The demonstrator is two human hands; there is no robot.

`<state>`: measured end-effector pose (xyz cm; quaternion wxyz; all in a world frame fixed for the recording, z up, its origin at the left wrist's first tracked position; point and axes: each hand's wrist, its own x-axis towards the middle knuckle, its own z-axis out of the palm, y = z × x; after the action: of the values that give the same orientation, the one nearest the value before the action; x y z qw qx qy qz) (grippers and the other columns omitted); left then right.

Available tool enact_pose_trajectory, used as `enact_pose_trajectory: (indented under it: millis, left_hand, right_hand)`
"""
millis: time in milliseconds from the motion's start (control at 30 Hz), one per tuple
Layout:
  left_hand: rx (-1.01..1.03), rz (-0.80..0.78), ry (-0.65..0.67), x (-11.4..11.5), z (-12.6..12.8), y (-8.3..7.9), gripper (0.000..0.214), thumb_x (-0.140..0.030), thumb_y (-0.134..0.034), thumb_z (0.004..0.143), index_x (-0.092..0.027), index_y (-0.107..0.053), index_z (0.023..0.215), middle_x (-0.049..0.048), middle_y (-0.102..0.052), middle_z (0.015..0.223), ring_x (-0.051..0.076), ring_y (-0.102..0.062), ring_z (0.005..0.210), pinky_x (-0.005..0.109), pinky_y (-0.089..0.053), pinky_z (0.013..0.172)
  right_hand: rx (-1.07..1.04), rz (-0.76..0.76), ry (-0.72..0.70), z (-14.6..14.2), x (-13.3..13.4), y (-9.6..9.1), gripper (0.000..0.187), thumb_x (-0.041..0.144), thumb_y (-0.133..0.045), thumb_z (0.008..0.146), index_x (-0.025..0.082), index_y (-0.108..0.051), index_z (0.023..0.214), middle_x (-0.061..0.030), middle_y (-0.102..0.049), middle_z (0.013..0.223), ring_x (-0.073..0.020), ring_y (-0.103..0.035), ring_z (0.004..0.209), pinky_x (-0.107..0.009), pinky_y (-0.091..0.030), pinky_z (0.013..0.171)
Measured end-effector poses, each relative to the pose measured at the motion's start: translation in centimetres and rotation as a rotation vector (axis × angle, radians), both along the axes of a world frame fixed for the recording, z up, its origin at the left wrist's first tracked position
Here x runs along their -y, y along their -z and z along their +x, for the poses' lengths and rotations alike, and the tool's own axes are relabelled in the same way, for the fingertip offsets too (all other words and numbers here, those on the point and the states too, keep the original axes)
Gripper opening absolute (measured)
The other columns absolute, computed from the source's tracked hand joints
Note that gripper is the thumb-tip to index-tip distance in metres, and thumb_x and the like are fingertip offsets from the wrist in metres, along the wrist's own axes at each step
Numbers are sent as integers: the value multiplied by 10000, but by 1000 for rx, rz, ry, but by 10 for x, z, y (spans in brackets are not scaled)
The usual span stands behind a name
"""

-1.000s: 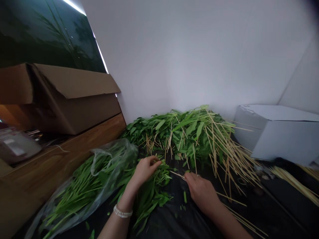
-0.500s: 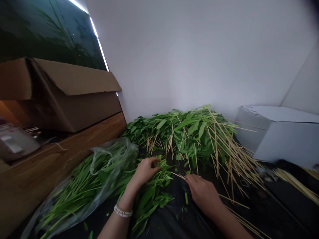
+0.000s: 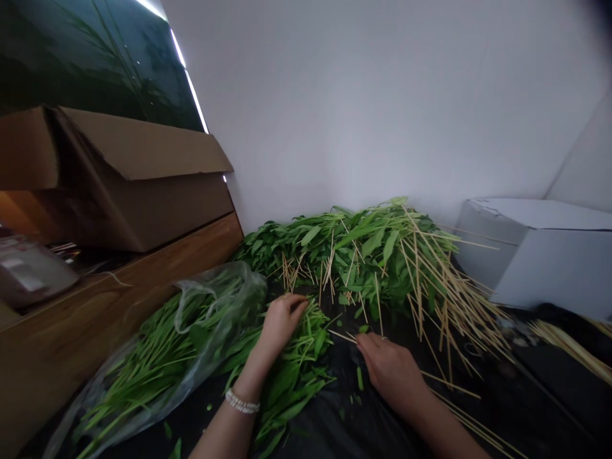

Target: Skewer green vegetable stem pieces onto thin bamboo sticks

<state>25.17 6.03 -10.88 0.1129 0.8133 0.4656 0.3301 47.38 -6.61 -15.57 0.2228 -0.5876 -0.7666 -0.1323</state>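
My left hand [image 3: 281,320], with a pale beaded bracelet at the wrist, is at the top end of a loose bunch of leafy greens [image 3: 306,382]. Its thumb and forefinger come together in a pinch beside the cut stems; what lies between the tips is too small to make out. To the right, my right hand [image 3: 388,363] is closed on thin bamboo skewers [image 3: 342,336], whose ends point left toward the bunch. Small green scraps [image 3: 359,378] lie on the black sheet [image 3: 335,421] between the hands.
Against the wall, a heap of greens on skewers [image 3: 354,242] spreads out. A clear plastic bag of greens [image 3: 182,344] lies at left, by a wooden ledge [image 3: 143,280] with a cardboard box [image 3: 167,204]. Loose skewers [image 3: 468,421] and a white box [image 3: 559,255] are at right.
My left hand has shifted slightly up the bunch, its fingers now stretched closer together in a pinch. My right hand stays nearly in place with the skewers.
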Motion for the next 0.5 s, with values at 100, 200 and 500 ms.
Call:
enact_pose_trajectory:
  millis: [100,200,500]
  left_hand:
    - [-145,74,-90,4,7,9,215,-330,-566,864,-212,-733,929,77,-713,931,243,-603,932,340,-450,846]
    - [-215,89,-108,4,9,14,151,-318,-634,814,-215,-736,858,76,-704,889,252,-588,905,353,-451,828]
    - [757,264,-203,16,-5,-29,192,-347,-508,903,-191,-569,995,51,-705,934,175,-660,862,296,-507,812]
  right_hand:
    - [4,-18,0,-1,1,0,171,121,-411,926,221,-526,848,7,-608,753,-155,-593,669,-272,-324,584]
    - [-2,-27,0,-2,1,1,177,118,-409,926,218,-539,859,0,-607,763,-161,-596,688,-276,-334,592]
    - [-122,141,112,0,0,-3,210,156,-372,955,202,-575,927,-29,-597,805,-162,-568,760,-266,-393,674]
